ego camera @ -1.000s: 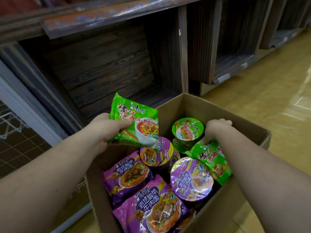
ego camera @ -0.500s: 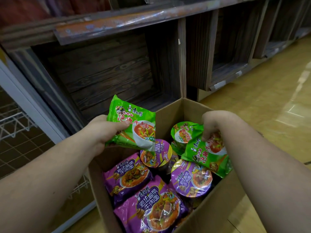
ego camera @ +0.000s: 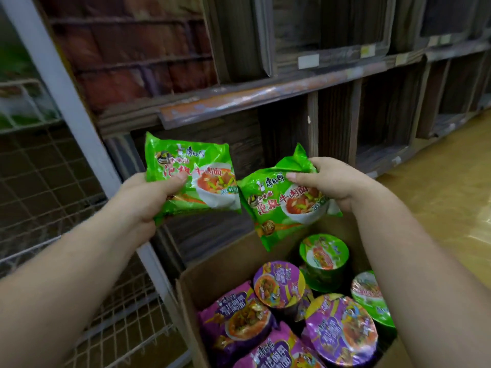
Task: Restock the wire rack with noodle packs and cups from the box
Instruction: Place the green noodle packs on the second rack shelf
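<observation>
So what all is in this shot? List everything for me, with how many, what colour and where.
Green plastic noodle packs: 2, green; one in the left hand, one in the right hand, both held above the box.
Brown cardboard box: 1, brown, on the floor, bottom centre.
Purple noodle packs: 2 visible, purple, left side of the box.
Purple-lidded noodle cups: 2, purple, middle of the box.
Green-lidded noodle cups: 2, green, right side of the box.
White wire rack: 1, white, far left.
Dark wooden shelving: brown, behind the box.
Left hand: grips a pack.
Right hand: grips a pack.
</observation>
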Available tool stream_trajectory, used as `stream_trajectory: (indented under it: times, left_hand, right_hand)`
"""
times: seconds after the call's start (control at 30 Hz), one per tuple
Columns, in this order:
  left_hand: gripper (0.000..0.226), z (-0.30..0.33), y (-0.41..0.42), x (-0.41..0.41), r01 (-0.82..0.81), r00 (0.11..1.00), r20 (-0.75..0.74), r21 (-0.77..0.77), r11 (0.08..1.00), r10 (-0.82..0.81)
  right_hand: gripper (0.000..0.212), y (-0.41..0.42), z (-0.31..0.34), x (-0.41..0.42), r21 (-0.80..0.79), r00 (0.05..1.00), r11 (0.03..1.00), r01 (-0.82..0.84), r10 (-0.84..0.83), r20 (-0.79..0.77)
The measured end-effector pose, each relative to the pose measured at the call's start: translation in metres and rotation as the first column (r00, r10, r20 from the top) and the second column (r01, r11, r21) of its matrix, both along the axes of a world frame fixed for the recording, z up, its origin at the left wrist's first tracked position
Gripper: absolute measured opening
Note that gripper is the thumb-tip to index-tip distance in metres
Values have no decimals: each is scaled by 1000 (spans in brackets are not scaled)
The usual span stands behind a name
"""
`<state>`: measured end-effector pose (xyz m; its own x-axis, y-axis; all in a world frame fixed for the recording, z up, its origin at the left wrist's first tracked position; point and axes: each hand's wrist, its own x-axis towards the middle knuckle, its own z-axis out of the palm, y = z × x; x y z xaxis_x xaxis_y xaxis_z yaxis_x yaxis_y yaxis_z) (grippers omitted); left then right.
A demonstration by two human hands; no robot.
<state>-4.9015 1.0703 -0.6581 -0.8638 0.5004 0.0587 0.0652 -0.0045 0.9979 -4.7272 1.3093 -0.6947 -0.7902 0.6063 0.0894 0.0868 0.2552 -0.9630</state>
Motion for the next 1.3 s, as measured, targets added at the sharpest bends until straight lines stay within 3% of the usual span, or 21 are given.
stream_trajectory:
  times: [0.1, 0.17, 0.3, 0.4, 0.6, 0.73, 0.87, 1.0, 1.1, 1.2, 1.3]
  left_hand:
    - [3, 33, -25, -18, -25, 998, -60, 98, 995, 31]
    - [3, 54, -50, -33, -57, 989, -126, 159, 986, 78]
    - [24, 84, -95, -55, -126, 946, -268, 213, 969, 182]
    - [35, 102, -125, -64, -161, 934, -272, 263, 951, 234]
    - [31, 134, -180, -77, -129, 928, -290, 334, 934, 232]
    - [19, 158, -224, -90, -163, 929, -254, 369, 915, 268]
    - [26, 184, -265, -104, -157, 956, -163, 416, 896, 244]
    - [55, 200, -294, -117, 6, 989, -137, 360, 933, 47]
    - [64, 203, -309, -129, 8, 983, -181, 246, 969, 38]
    - [60, 204, -316, -140, 6, 977, -208, 230, 973, 43]
    - [47, 207, -314, -148, -57, 963, -254, 121, 991, 86]
  right_hand:
    - [10, -25, 20, -17, -53, 991, 998, 15, -22, -135]
    - [17, -43, 39, -31, -84, 974, 996, 8, -27, -224]
    - [27, -78, 80, -55, -158, 924, 984, -87, 21, -381]
    - [30, -115, 113, -78, -165, 879, 968, -188, 91, -467]
    - [42, -212, 171, -143, -87, 808, 929, -359, 262, -528]
    - [31, -272, 203, -175, 36, 789, 936, -349, 315, -527]
    - [87, -315, 236, -219, 192, 884, 962, -193, 256, -391]
    - [71, -348, 254, -258, 216, 938, 956, -196, 247, -242]
    - [63, -362, 259, -288, 240, 954, 955, -174, 224, -199]
    - [67, -380, 259, -310, 218, 961, 961, -170, 211, -180]
    - [63, -390, 252, -323, 188, 964, 965, -184, 215, -158]
